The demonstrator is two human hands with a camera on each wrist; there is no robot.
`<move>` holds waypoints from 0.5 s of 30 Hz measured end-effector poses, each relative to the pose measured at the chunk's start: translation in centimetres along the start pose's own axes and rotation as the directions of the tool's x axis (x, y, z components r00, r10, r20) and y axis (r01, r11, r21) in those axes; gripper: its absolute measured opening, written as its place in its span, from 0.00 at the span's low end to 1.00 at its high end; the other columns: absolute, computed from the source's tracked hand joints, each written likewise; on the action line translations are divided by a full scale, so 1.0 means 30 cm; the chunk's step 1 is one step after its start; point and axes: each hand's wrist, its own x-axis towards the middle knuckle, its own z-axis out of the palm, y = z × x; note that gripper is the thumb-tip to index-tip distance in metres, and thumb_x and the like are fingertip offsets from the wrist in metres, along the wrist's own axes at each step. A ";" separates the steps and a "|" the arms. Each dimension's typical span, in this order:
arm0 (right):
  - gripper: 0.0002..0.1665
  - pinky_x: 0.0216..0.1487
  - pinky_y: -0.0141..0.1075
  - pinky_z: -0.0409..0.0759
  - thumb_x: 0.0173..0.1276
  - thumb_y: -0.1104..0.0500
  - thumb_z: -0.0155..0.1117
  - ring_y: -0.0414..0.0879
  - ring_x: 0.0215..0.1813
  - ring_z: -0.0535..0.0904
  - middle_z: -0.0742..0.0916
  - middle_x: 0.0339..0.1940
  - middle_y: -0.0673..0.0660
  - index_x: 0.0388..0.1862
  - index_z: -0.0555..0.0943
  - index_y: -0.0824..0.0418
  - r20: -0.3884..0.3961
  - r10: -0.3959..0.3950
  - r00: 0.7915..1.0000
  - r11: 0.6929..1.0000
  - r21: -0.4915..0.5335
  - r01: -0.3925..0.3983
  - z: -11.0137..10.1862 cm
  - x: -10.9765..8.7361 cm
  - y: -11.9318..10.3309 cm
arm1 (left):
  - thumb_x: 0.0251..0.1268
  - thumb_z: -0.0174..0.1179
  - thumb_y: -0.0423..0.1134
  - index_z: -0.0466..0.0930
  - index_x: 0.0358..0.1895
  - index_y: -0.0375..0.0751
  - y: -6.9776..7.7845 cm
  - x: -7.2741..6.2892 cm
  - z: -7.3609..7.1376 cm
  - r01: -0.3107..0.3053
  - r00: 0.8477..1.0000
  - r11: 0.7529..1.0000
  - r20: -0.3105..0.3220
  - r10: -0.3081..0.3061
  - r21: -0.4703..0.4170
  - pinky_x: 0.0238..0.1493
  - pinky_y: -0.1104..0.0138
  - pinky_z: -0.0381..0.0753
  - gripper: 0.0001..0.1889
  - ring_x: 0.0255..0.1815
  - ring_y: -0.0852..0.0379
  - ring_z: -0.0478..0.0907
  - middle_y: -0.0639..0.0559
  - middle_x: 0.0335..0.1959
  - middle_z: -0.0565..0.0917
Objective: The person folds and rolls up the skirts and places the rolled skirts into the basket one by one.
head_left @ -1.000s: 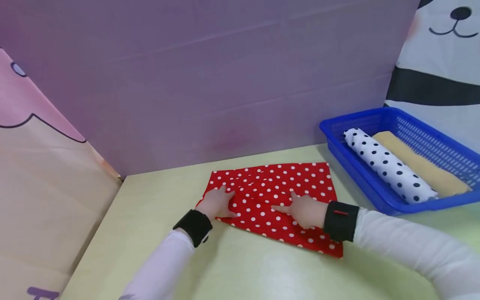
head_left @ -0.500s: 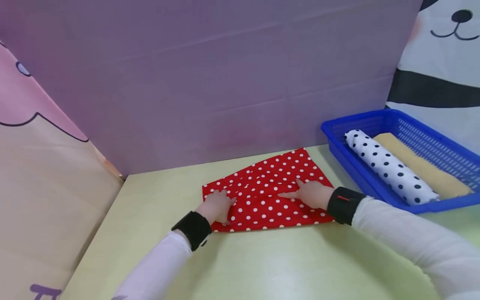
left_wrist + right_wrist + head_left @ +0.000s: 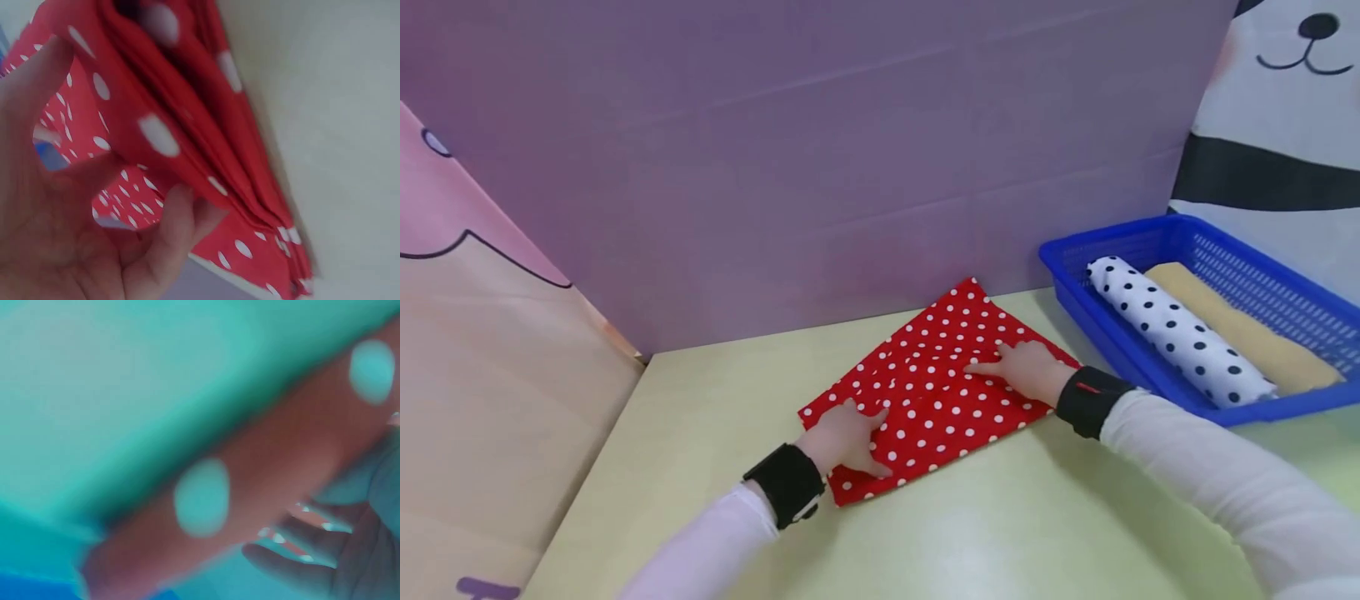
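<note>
A red cloth with white polka dots (image 3: 917, 400) lies folded on the table, turned at a slant with one corner toward the back wall. My left hand (image 3: 842, 437) rests on its near left part, thumb and fingers spread. In the left wrist view, several stacked layers show along the cloth's edge (image 3: 162, 134), with the fingers (image 3: 175, 219) against the top one. Over on the right side, my right hand (image 3: 1028, 371) presses the cloth with the index finger and thumb apart. The right wrist view is blurred, with the hand (image 3: 359, 534) beyond the cloth's edge.
A blue plastic basket (image 3: 1120, 354) stands at the back right, near the right forearm. Inside it lie a rolled white cloth with black dots (image 3: 1176, 329) and a beige cloth roll (image 3: 1243, 329). A purple curtain (image 3: 850, 167) hangs behind the pale table (image 3: 715, 400).
The red cloth has turned counterclockwise under both hands, its far right corner swinging back and left. The left hand has come slightly nearer; the right hand has gone farther back and right.
</note>
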 end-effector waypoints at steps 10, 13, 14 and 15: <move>0.40 0.42 0.49 0.83 0.56 0.62 0.71 0.63 0.46 0.80 0.81 0.47 0.70 0.68 0.68 0.55 -0.031 0.180 0.983 0.981 -0.065 -0.181 0.017 0.019 0.017 | 0.40 0.73 0.58 0.64 0.69 0.46 0.136 -0.027 0.026 0.002 1.000 1.000 -0.009 -0.003 -0.016 0.37 0.68 0.83 0.49 0.33 0.60 0.76 0.54 0.32 0.78; 0.34 0.44 0.52 0.82 0.58 0.58 0.69 0.64 0.47 0.80 0.81 0.48 0.71 0.64 0.71 0.63 -0.026 0.215 0.976 0.975 0.061 -0.214 0.008 0.006 0.005 | 0.42 0.72 0.58 0.63 0.69 0.46 0.139 -0.041 0.029 0.011 1.000 1.000 -0.024 -0.012 -0.017 0.36 0.68 0.82 0.48 0.33 0.59 0.76 0.53 0.33 0.78; 0.33 0.44 0.53 0.82 0.59 0.57 0.68 0.64 0.46 0.80 0.81 0.48 0.71 0.63 0.72 0.64 -0.024 0.224 0.974 0.968 0.116 -0.220 0.004 -0.002 -0.003 | 0.42 0.72 0.58 0.63 0.69 0.46 0.134 -0.046 0.026 0.019 0.999 1.000 -0.030 -0.020 -0.024 0.36 0.68 0.82 0.48 0.34 0.59 0.76 0.53 0.34 0.78; 0.32 0.44 0.53 0.82 0.59 0.56 0.68 0.64 0.46 0.80 0.81 0.47 0.71 0.62 0.73 0.66 -0.024 0.228 0.973 0.960 0.175 -0.221 -0.002 -0.013 -0.013 | 0.42 0.72 0.58 0.64 0.69 0.47 0.127 -0.049 0.023 0.029 0.999 0.999 -0.038 -0.030 -0.027 0.38 0.67 0.82 0.47 0.35 0.58 0.76 0.52 0.36 0.79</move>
